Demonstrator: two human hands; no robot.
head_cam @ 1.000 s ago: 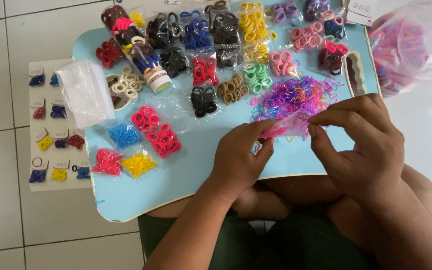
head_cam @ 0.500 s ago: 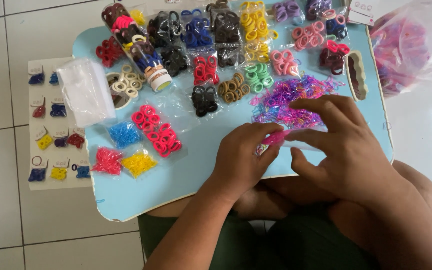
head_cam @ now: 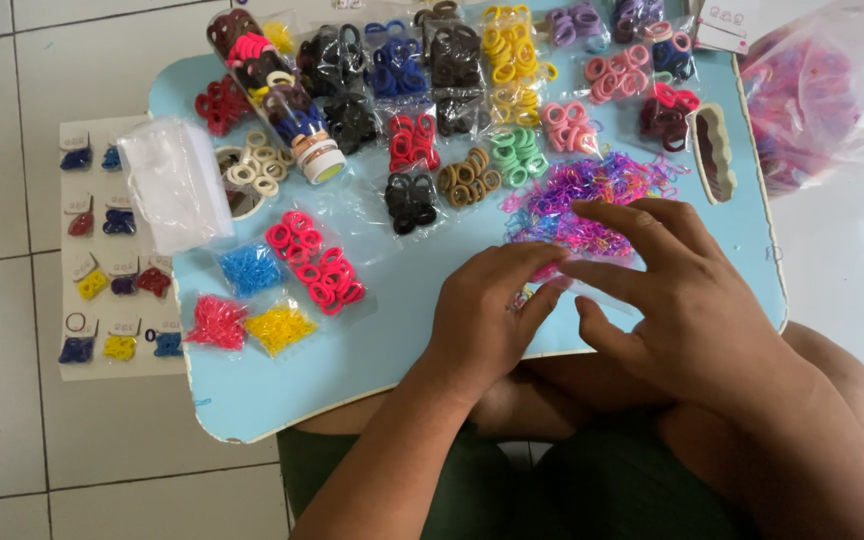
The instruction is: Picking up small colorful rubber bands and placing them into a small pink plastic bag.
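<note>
Light-blue lap tray (head_cam: 252, 400) across the person's knees, white tiled floor around it. Left hand (head_cam: 482, 325) lies palm-down near the tray's near edge, right of centre, fingers pressed on a small clear plastic bag (head_cam: 592, 285) holding a few tiny bands. Right hand (head_cam: 682, 300) just beside it, fingers spread flat, index and middle reaching over the same bag; fingertips of both hands meet at the bag. Neither hand is clenched; both press or pinch the bag, how firmly cannot be told.

Just beyond the hands, a loose pile of small pink-purple rubber bands (head_cam: 592, 190) on the tray, right of centre, touching the right fingertips.

Near left corner: packets of pink (head_cam: 217, 322), yellow (head_cam: 279, 327) and blue (head_cam: 250, 268) tiny bands, then a packet of red-pink hair ties (head_cam: 317, 265). Left edge: a stack of empty clear bags (head_cam: 174, 195) overhanging the tray.

Mid tray: packets of black (head_cam: 410, 200), brown (head_cam: 467, 178), green (head_cam: 517, 153) and red (head_cam: 414, 140) ties. Far edge: rows of black, blue, yellow, pink and purple packets, plus a tube of mixed ties (head_cam: 287, 95) lying tilted.

Tray handle slot (head_cam: 714, 152) at the right edge. Off the tray: cardboard display card (head_cam: 102, 250) with small bands on the floor at left, big clear sack (head_cam: 822, 100) of pinkish bands at far right.
</note>
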